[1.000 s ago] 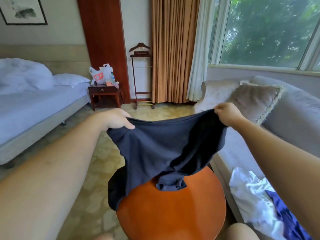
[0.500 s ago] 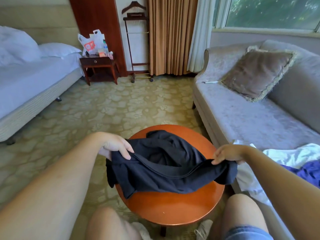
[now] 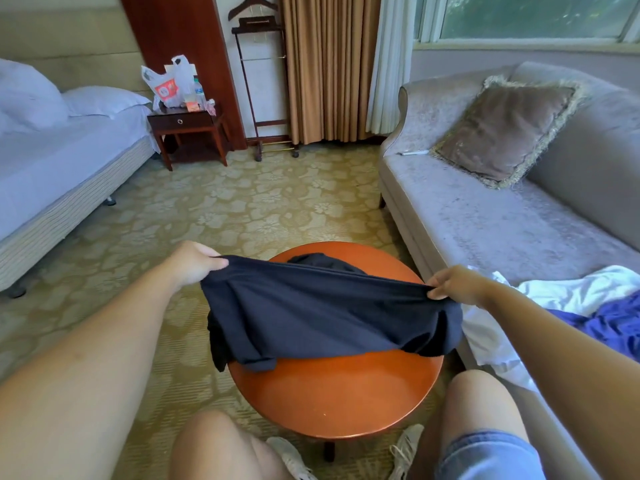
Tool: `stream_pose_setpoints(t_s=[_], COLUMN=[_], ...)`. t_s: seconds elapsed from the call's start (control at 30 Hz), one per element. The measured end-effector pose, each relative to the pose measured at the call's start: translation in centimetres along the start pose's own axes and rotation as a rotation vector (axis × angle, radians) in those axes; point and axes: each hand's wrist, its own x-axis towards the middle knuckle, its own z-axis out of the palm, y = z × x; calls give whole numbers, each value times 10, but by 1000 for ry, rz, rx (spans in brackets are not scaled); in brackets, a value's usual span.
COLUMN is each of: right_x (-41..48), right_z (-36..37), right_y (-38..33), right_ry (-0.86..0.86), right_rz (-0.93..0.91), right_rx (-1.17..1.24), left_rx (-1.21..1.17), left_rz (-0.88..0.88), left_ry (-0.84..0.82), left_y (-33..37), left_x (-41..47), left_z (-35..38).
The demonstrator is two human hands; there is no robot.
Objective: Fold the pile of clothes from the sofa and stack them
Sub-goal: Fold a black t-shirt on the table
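**Taut dark navy garment (image 3: 322,317) spanning the table, one hand at each end**

Seated low in a bedroom: grey sofa (image 3: 485,230) along the right, bed (image 3: 52,168) along the left. Between the knees, an orange round table (image 3: 332,396).

Over that table, the garment, pulled tight along its upper edge. Long axis running left to right, square across the line of sight. Lower part draped on the tabletop, near-left corner spilling over the rim. Behind the taut edge, a bunch of the same dark cloth on the far half of the table; cannot tell whether part of the same piece.

On the sofa seat, just beside the right forearm, the rest of the pile: a crumpled white garment (image 3: 571,292) with a blue garment (image 3: 609,323) lying against it. Neither folded; no stack in sight.

Left hand (image 3: 194,263) pinching the left end of the edge, thumb on top. Right hand (image 3: 457,285) pinching the right end, fingers curled round the cloth. Well apart, roughly level, raised above the tabletop, each equally near its own end.

By the look of it, an early fold in hand and most of the task ahead. Likely calls for laying the edge flat or bringing the two ends together across that left-right axis. Risks a slide off the left rim, given the overhanging corner.
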Motion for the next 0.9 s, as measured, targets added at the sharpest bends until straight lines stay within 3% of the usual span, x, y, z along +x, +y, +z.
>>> stream_pose_setpoints(t_s=[0.2,0.33,0.4,0.67,0.77,0.9], right_x=[-14,-18,-17,-26,-46,-88], right_z=[-10,-11,-12,-53,-84,-131], right_y=[19,20,16,-47,-102,-174], right_ry=[-120,24,150,643,737,922], right_rz=[68,81,57,-54,-199,-371], right_rx=[-72,-41,49,758,868,886], left_rx=[269,328,194,-717,-906,-1176], left_rz=[135,198,193,7,78,301], left_ry=[260,355,358,377,411,319], left_y=[2,8,8,49,82,134], left_x=[3,-4,-5,-22,-40,-89], left_z=[-7,-6,-6,-35,-66,-117])
